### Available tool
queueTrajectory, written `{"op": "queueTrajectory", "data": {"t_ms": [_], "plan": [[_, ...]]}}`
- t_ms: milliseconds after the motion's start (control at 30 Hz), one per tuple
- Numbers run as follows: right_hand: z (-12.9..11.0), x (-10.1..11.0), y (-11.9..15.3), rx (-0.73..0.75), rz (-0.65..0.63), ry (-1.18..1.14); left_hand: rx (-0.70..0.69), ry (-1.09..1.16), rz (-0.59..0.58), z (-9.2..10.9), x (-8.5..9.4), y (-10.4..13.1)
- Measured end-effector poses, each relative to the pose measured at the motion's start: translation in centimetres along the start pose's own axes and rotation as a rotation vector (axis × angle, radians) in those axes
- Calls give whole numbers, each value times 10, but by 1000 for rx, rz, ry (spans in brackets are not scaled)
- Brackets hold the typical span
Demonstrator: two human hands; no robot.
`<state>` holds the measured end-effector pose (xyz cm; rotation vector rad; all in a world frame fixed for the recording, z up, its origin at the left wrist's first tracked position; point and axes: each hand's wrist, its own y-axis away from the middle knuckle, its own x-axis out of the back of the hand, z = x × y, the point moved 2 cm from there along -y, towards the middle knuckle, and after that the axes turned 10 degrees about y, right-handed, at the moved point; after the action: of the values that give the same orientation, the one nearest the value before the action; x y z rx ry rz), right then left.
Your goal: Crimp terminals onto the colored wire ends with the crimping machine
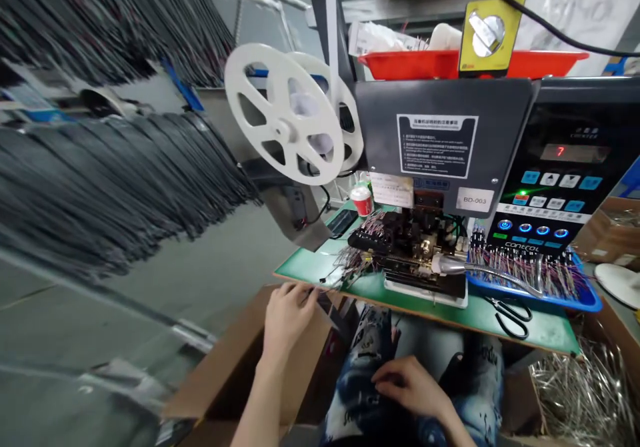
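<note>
We see the left hand (pixel 289 310) at the front edge of the surface (pixel 306 263), near the centre of the frame, beside loose wires (pixel 351 260); we cannot tell whether its bent fingers pinch one. Below, the right hand (pixel 411 381) rests loosely open over the lap, palm hidden. The bottom edge cuts off the box (pixel 235 360).
</note>
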<state>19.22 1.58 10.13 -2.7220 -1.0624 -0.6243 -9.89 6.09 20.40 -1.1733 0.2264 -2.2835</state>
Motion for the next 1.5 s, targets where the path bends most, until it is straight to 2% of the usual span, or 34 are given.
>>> {"op": "queueTrajectory", "data": {"t_ms": [200, 367, 433, 500, 600, 700, 767, 900, 967, 1067, 1133, 1200, 1267, 1333, 1400, 1500], "plan": [[-22, -2, -13, 81, 6, -21, 81, 306, -112, -9, 23, 13], [-38, 5, -25, 75, 144, -99, 189, 586, -174, 0, 25, 56], [-45, 9, -30, 65, 212, -157, 235, 722, -257, 12, 14, 75], [-54, 17, -34, 73, 287, -235, 413, 1078, -429, 27, -5, 91], [-69, 34, -34, 115, 410, -398, 517, 1337, -588, 54, -36, 100], [-77, 50, -30, 105, 479, -552, 490, 1433, -750, 79, -59, 99], [-74, 56, -27, 78, 525, -642, 474, 1458, -873, 91, -71, 97], [-57, 57, -20, 3, 488, -640, 458, 1413, -1036, 97, -86, 99], [-50, 55, -17, -22, 499, -603, 392, 1357, -1094, 95, -88, 98], [-44, 59, -12, 4, 591, -578, 248, 1220, -1117, 89, -86, 88], [-44, 67, -10, 23, 624, -564, 176, 1158, -1054, 85, -84, 75], [-45, 76, -8, 16, 636, -551, 135, 1194, -964, 87, -84, 62], [-46, 84, -8, -2, 641, -571, 112, 1283, -920, 94, -87, 53], [-47, 90, -8, -10, 619, -629, 90, 1340, -930, 105, -92, 49], [-46, 91, -9, -22, 592, -680, 82, 1357, -940, 115, -98, 49], [-42, 86, -9, -68, 600, -699, 30, 1357, -868, 125, -103, 50]]}}
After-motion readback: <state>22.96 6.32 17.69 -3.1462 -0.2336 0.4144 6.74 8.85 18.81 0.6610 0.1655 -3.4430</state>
